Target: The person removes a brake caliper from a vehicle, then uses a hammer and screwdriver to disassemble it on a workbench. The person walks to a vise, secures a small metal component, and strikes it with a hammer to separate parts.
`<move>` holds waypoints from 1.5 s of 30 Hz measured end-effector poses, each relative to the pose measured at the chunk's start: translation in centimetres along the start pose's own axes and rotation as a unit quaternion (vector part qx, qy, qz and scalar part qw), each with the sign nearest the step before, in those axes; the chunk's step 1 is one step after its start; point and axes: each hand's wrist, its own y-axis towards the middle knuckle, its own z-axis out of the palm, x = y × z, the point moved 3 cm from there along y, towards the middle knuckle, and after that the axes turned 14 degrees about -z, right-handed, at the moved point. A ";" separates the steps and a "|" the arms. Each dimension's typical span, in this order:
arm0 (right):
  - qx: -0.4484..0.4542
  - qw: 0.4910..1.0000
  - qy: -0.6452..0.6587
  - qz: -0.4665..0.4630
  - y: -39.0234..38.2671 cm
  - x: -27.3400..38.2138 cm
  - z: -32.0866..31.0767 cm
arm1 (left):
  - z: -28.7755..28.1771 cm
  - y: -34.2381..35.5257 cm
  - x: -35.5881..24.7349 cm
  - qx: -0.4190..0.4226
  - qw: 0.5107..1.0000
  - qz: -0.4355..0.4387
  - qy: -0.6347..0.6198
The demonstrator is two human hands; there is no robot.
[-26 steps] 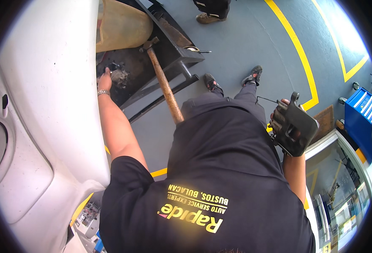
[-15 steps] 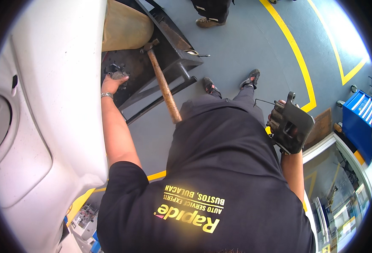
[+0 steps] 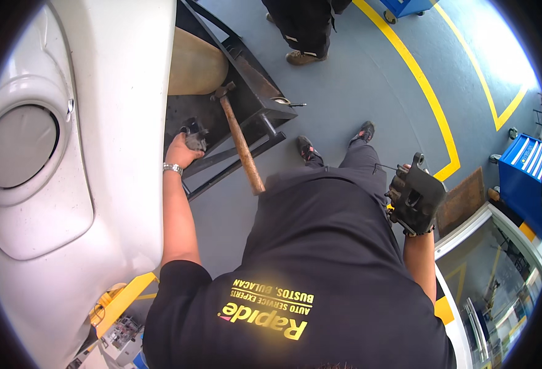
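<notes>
My left hand [image 3: 180, 151] reaches forward along the white car body [image 3: 98, 184] and grips a small dark metal part [image 3: 194, 135] over a black metal cart [image 3: 265, 92]. A hammer [image 3: 240, 142] with a wooden handle lies on the cart just right of that hand, its handle sticking out toward me. My right hand [image 3: 401, 187] is out at my right side and holds a dark grey brake caliper [image 3: 419, 195] at waist height. My black shirt fills the lower middle of the view.
A tan rounded object [image 3: 195, 64] sits on the cart's far end. Another person's legs and brown shoes [image 3: 304, 37] stand beyond it. Yellow lines [image 3: 427, 104] cross the grey floor. A blue tool cabinet [image 3: 526, 175] and a glass-topped counter [image 3: 498, 277] are at right.
My left hand has closed around the small dark part on the cart and lifted it slightly. The right hand keeps holding the caliper. My head has tilted, bringing more of the car body into view.
</notes>
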 end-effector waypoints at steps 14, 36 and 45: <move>0.073 0.994 -0.067 0.036 6.3 3.6 -5.4 | 7.8 4.5 -2.8 0.008 0.992 -0.118 -0.051; -0.104 0.993 -0.037 -0.039 6.6 4.5 -15.6 | 9.9 9.0 -2.1 0.057 0.975 -0.217 -0.008; -0.134 0.973 -0.170 -0.075 6.4 6.1 -14.7 | 11.7 9.5 -1.4 -0.062 0.958 -0.278 -0.039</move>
